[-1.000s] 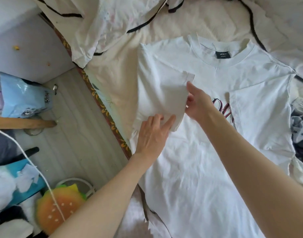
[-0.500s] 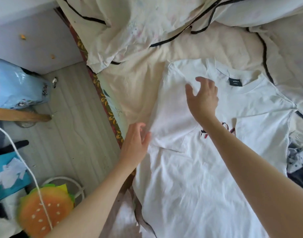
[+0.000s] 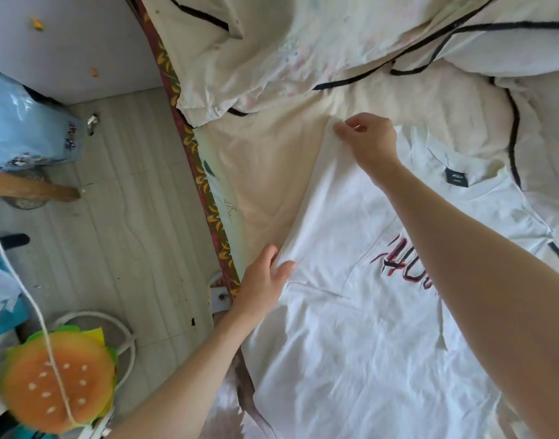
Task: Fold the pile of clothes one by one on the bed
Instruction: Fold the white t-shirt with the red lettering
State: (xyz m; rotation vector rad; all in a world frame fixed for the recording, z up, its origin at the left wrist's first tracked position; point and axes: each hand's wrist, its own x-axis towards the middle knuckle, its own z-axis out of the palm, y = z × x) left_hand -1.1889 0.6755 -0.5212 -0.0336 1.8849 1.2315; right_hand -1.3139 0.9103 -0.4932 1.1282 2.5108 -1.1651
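**Getting the white shirt's side ready to fold**

The white T-shirt (image 3: 351, 327) lies flat on the bed (image 3: 271, 172), front side up, with its neck label at about 2 o'clock from the middle of the view. It is spread out so you can fold it neatly.

Your right hand (image 3: 368, 142) is at the shirt's top corner, near 12 o'clock. Its fingers (image 3: 346, 126) are curled and pinch the cloth edge there, so you can lift that side. Your left hand (image 3: 263, 277) is lower down the same edge, near 9 o'clock. Its fingers (image 3: 284, 267) lie mostly straight on the cloth with the thumb on the outer side, so I cannot tell if it grips or just presses.

Two hands on one edge keep it straight. I think this side fold is just starting, and the shirt is not folded yet.

The rumpled blanket (image 3: 287, 42) sits at 12 o'clock, away from the shirt.
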